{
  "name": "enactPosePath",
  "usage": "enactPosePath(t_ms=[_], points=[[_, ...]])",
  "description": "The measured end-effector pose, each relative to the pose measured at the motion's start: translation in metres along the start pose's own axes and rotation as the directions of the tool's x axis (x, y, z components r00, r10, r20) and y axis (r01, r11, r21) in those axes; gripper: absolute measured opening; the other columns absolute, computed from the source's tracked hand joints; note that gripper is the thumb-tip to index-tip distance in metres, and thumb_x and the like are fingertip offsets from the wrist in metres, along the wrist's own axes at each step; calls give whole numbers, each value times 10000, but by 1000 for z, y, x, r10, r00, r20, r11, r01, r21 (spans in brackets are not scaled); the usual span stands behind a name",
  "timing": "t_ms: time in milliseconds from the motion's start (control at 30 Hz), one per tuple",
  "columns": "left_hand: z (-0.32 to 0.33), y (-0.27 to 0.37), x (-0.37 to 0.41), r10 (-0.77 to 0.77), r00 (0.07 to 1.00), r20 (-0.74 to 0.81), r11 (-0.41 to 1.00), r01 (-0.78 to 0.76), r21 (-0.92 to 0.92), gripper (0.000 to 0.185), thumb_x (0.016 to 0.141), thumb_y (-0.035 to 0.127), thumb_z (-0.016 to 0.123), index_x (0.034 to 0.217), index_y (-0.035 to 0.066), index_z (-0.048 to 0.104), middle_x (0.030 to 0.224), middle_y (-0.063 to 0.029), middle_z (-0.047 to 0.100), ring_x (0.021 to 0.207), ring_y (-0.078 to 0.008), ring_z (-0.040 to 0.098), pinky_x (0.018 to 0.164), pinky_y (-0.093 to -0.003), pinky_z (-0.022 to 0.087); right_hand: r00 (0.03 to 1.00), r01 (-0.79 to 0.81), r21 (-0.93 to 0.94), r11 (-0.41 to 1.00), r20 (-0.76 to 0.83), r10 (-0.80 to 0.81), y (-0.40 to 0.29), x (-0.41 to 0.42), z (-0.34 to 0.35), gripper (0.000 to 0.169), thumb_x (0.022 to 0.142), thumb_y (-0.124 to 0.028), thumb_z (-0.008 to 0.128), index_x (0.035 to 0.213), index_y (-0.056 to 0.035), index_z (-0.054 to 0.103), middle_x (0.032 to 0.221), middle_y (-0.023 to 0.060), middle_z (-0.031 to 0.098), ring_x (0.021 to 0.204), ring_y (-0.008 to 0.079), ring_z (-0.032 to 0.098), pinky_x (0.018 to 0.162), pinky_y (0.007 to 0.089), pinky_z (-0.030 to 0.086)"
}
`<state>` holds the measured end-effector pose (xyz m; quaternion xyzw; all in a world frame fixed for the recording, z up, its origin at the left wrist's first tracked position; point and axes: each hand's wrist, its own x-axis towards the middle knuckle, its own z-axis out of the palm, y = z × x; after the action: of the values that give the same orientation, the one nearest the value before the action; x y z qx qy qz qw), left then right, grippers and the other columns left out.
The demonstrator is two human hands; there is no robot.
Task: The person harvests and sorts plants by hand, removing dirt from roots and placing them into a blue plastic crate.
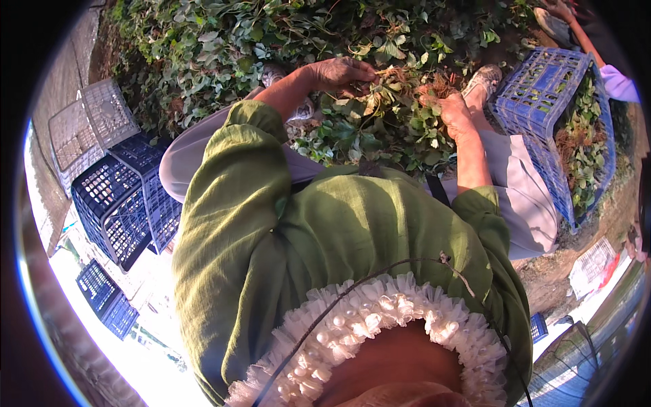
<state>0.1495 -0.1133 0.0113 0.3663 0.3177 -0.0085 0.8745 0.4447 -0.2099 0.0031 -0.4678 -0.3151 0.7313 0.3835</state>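
My left hand [346, 75] reaches in from the left, its fingertips closed on a thin yellowish stem of a leafy young plant [377, 96]. To its right, my right hand [452, 112] grips a bunch of similar plants by their reddish-brown roots [436, 89], with green leaves hanging below the fist. The plants look like bare-root strawberry plants. Under and between my hands lie more loose plants [351, 135], between my spread legs. A large heap of the same leafy plants [203, 56] spreads beyond my hands. Fingers and stems partly hide each other.
A blue plastic crate [534, 114] with rooted plants stands beside my leg at right. Dark blue crates [127, 191] and a pale crate [94, 127] are at left. Another person's arm [585, 43] shows at upper right. My shoes [483, 81] rest among the plants.
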Motion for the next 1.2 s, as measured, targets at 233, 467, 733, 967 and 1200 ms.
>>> enactPosePath(t_ms=[233, 467, 733, 967, 1200], points=[[43, 5, 16, -32, 999, -14, 848, 35, 530, 374, 849, 333, 578, 1094, 51, 567, 973, -45, 608, 896, -155, 564, 774, -312, 468, 1000, -11, -57, 998, 28, 12, -18, 4, 59, 401, 708, -198, 744, 1051, -51, 595, 958, 5, 626, 827, 136, 576, 763, 258, 457], [2, -90, 70, 323, 749, -579, 366, 465, 806, 433, 863, 401, 504, 1067, 23, 553, 895, -145, 603, 847, -209, 588, 736, -342, 494, 983, -38, -382, 923, -179, -34, 21, 22, -1, 236, 791, -247, 639, 900, -37, 639, 773, 73, 648, 657, 168, 561, 614, 328, 444], [104, -54, 53, -203, 962, 180, 394, -88, 915, 383, 830, 345, 532, 1000, 3, 564, 965, -157, 592, 905, -201, 574, 756, -372, 492, 929, -284, -840, 463, -360, -83, 15, 14, -13, 407, 704, -347, 709, 723, 43, 597, 611, 144, 592, 519, 210, 504, 496, 370, 423], [-62, -9, 41, 652, 552, -519, 27, 668, 744, 270, 816, 166, 475, 1043, 44, 554, 1013, -110, 516, 908, -224, 520, 705, -320, 461, 983, 17, -398, 917, -162, -88, -9, 12, 13, 189, 767, -83, 626, 929, 11, 607, 798, 50, 645, 642, 130, 540, 583, 289, 434], [-80, 2, 12, 768, 571, -290, -40, 496, 868, 180, 779, 216, 512, 892, 117, 612, 1067, -89, 519, 1001, -292, 470, 800, -415, 405, 920, -316, -568, 760, -380, 98, 13, 28, -2, 227, 717, -132, 719, 760, 55, 597, 652, 17, 590, 508, 111, 504, 480, 289, 414]])
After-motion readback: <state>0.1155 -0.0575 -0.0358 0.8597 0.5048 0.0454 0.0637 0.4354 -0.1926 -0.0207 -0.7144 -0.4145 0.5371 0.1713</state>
